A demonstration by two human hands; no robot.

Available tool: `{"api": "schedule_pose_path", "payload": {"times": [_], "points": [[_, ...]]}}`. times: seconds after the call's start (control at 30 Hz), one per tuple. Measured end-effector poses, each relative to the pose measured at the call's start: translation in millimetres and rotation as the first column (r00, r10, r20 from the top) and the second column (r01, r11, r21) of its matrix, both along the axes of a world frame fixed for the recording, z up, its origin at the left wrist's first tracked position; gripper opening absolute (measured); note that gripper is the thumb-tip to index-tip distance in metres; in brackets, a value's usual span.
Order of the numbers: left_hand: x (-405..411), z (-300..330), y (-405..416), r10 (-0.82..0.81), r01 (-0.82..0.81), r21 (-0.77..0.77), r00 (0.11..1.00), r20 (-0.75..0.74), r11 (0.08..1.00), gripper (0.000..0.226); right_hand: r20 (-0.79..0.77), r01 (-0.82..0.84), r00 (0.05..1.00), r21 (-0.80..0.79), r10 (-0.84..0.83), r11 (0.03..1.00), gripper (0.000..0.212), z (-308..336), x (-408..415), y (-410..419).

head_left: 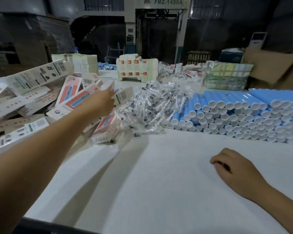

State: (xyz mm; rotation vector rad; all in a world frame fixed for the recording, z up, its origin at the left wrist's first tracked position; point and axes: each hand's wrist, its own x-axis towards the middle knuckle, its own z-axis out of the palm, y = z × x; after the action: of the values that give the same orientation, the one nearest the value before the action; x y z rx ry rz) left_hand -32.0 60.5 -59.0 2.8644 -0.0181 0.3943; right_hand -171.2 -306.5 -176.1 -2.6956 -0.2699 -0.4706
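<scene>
My left hand [101,103] is stretched far out over a loose heap of flat printed cartons [41,102] on the left of the white table [159,183]. Its fingertips grip the edge of one small white carton with a barcode [123,97], which stands tilted above the heap. My right hand [233,168] rests on the table at the near right, fingers loosely curled and knuckles up; I see nothing in it. A pile of clear-wrapped brush heads [150,105] lies just right of my left hand.
Stacked blue tubes with white caps [243,114] fill the right side. Farther back are folded carton stacks [135,68], a wrapped bundle [227,75] and a brown cardboard box [277,68]. A large machine [159,27] stands behind the table.
</scene>
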Motion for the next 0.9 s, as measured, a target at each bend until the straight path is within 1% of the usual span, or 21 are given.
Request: {"api": "schedule_pose_path", "payload": {"times": [0.07,0.1,0.13,0.17,0.2,0.23,0.27,0.3,0.33,0.4,0.47,0.5,0.53,0.57,0.6,0.63,0.67,0.7,0.73,0.8,0.9], "points": [[-17,12,-24,-0.188,0.184,-0.127,0.982,-0.021,0.975,0.048,-0.033,0.015,0.999,0.071,-0.012,0.997,0.018,0,2,-3],[-27,14,-39,-0.312,0.289,-0.249,0.949,-0.056,0.924,0.049,-0.064,0.038,0.998,0.185,-0.027,0.982,0.018,0,3,-4],[-39,13,-55,-0.442,0.372,-0.393,0.891,-0.104,0.841,0.049,-0.104,0.066,0.994,0.378,-0.028,0.924,0.018,1,4,-4],[-50,8,-71,-0.565,0.423,-0.518,0.812,-0.147,0.744,0.049,-0.129,0.082,0.992,0.591,-0.006,0.802,0.019,3,5,-4],[-58,2,-86,-0.658,0.45,-0.596,0.73,-0.183,0.665,0.049,-0.135,0.09,0.991,0.751,0.02,0.654,0.02,5,7,-6],[-63,-7,-101,-0.718,0.469,-0.63,0.663,-0.213,0.619,0.05,-0.13,0.088,0.99,0.848,0.044,0.523,0.022,8,7,-8],[-67,-15,-116,-0.751,0.489,-0.634,0.617,-0.234,0.599,0.05,-0.133,0.093,0.989,0.893,0.059,0.441,0.024,11,7,-11],[-69,-23,-129,-0.773,0.507,-0.63,0.58,-0.255,0.589,0.049,-0.142,0.1,0.987,0.912,0.078,0.398,0.026,13,6,-14],[-72,-29,-140,-0.787,0.511,-0.632,0.55,-0.281,0.583,0.049,-0.153,0.1,0.983,0.913,0.104,0.396,0.027,16,4,-15],[-77,-39,-158,-0.802,0.515,-0.637,0.511,-0.309,0.574,0.046,-0.18,0.094,0.972,0.888,0.152,0.451,0.024,17,1,-15],[-82,-48,-168,-0.812,0.592,-0.566,0.504,-0.296,0.574,0.038,-0.218,0.111,0.965,0.842,0.146,0.527,0.027,17,0,-14],[-85,-51,-171,-0.802,0.644,-0.484,0.531,-0.274,0.592,0.03,-0.226,0.123,0.966,0.831,0.126,0.543,0.029,16,1,-14],[-87,-55,-173,-0.784,0.685,-0.384,0.563,-0.261,0.619,0.029,-0.221,0.13,0.969,0.832,0.108,0.539,0.029,16,3,-14],[-89,-58,-174,-0.757,0.703,-0.279,0.601,-0.258,0.654,0.047,-0.212,0.132,0.973,0.842,0.095,0.523,0.029,16,4,-15],[-91,-62,-176,-0.718,0.702,-0.169,0.644,-0.265,0.692,0.071,-0.206,0.133,0.974,0.854,0.091,0.502,0.03,16,5,-16],[-93,-66,-179,-0.671,0.686,-0.052,0.69,-0.271,0.726,0.09,-0.206,0.137,0.974,0.863,0.09,0.486,0.032,16,5,-16],[-95,-68,-181,-0.639,0.67,0.052,0.727,-0.252,0.741,0.101,-0.21,0.144,0.974,0.867,0.087,0.477,0.034,15,6,-16],[-95,-71,-184,-0.621,0.654,0.127,0.752,-0.22,0.746,0.103,-0.214,0.151,0.974,0.865,0.08,0.478,0.036,15,7,-16],[-95,-72,-186,-0.613,0.639,0.177,0.769,-0.182,0.749,0.099,-0.218,0.158,0.973,0.861,0.071,0.483,0.035,15,7,-16],[-96,-74,-188,-0.623,0.628,0.245,0.775,-0.11,0.738,0.083,-0.227,0.173,0.972,0.86,0.056,0.48,0.032,14,8,-17],[-100,-78,-190,-0.66,0.63,0.33,0.751,-0.024,0.704,0.07,-0.248,0.191,0.966,0.874,0.071,0.446,0.035,16,8,-18]]}}
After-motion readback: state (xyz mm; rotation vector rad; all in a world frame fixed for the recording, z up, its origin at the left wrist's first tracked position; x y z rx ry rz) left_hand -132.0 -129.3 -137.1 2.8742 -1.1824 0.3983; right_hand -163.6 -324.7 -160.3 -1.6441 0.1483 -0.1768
